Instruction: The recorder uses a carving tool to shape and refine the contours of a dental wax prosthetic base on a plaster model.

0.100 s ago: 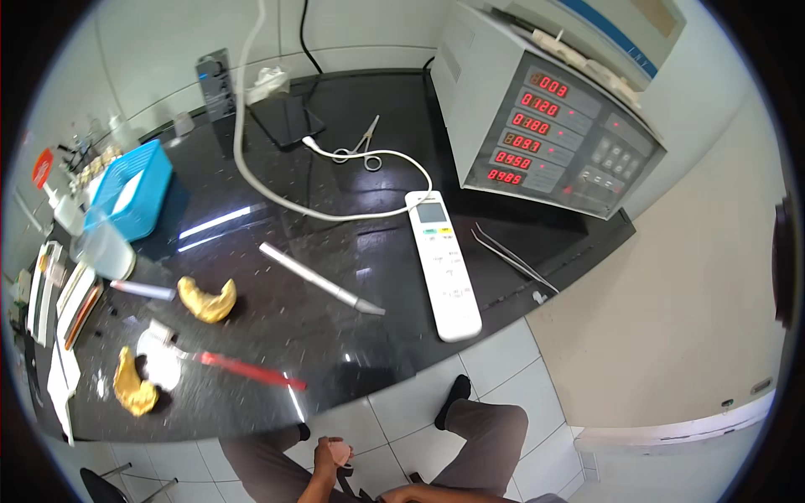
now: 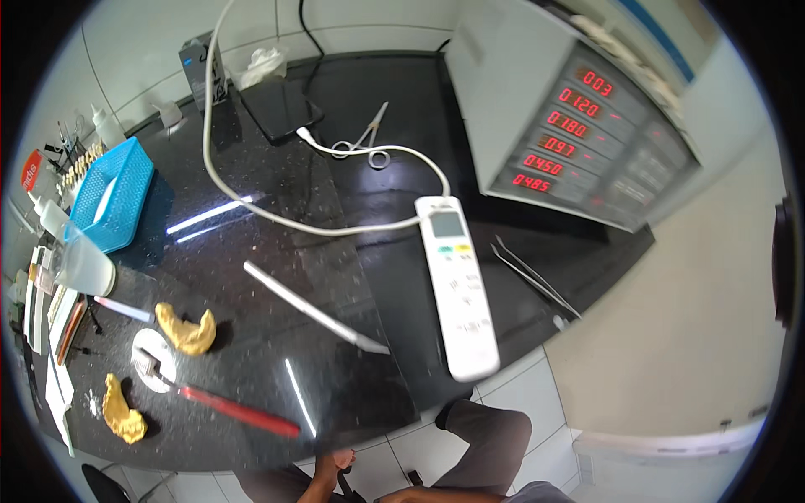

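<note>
My left hand [image 2: 332,466] is low, over my lap, just past the near edge of the black countertop [image 2: 277,327]. Its fingers are curled around a small pinkish thing, mostly hidden now. Only part of my right hand [image 2: 392,498] shows at the lower rim, near my lap, and its fingers are hidden. Nearest to the left hand on the counter lies a red-handled tool [image 2: 239,411], its metal end over a white round dish [image 2: 155,360]. Two yellow arch-shaped casts [image 2: 186,331] lie around that dish. A slim white-handled tool [image 2: 310,310] rests farther right.
A white remote control [image 2: 459,293] lies near the front edge, with tweezers [image 2: 537,277] beside it. Behind are scissor-handled forceps [image 2: 369,142], a white cable [image 2: 277,220] and a grey box with red digits [image 2: 579,126]. At left stand a blue basket [image 2: 113,197] and a clear cup [image 2: 86,264].
The view has shifted, so the counter's left part sits lower in it. The counter edge now comes closer to my left hand, and less of the pinkish thing shows.
</note>
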Action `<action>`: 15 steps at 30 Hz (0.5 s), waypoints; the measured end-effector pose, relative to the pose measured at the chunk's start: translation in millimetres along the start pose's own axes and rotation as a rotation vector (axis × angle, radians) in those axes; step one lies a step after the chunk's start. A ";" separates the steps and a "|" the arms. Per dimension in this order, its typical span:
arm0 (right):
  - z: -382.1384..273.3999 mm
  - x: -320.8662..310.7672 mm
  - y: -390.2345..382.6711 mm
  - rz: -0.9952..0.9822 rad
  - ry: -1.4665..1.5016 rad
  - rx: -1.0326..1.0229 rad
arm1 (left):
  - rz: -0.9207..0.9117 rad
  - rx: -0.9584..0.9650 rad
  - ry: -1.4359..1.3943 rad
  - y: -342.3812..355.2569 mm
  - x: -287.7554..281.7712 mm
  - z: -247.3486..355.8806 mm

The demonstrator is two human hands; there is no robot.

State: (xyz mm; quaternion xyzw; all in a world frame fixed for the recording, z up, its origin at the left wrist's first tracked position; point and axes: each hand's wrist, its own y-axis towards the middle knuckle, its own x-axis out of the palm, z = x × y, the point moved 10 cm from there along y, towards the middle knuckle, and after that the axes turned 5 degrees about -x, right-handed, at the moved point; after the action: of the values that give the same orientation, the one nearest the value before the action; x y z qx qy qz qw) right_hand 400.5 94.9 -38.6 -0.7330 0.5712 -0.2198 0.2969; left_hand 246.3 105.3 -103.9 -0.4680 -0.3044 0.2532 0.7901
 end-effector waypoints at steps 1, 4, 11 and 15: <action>-4.1 -10.9 -10.6 0.032 0.075 0.004 | -0.063 0.015 0.042 7.2 3.1 -4.4; -6.1 -45.4 -50.1 0.140 0.265 0.062 | -0.086 -0.082 0.145 -4.7 27.8 -1.8; -21.3 -95.0 -112.9 0.313 0.604 0.114 | -0.118 -0.249 0.308 -56.9 50.5 10.9; -26.8 -100.0 -124.4 0.406 0.772 0.101 | -0.195 -0.269 0.398 -86.1 65.9 22.6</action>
State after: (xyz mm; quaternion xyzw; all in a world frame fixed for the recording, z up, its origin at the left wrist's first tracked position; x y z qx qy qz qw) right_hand 445.6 208.0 67.9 -0.4545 0.7613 -0.4426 0.1342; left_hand 285.2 126.4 -2.4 -0.5779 -0.2175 0.0359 0.7858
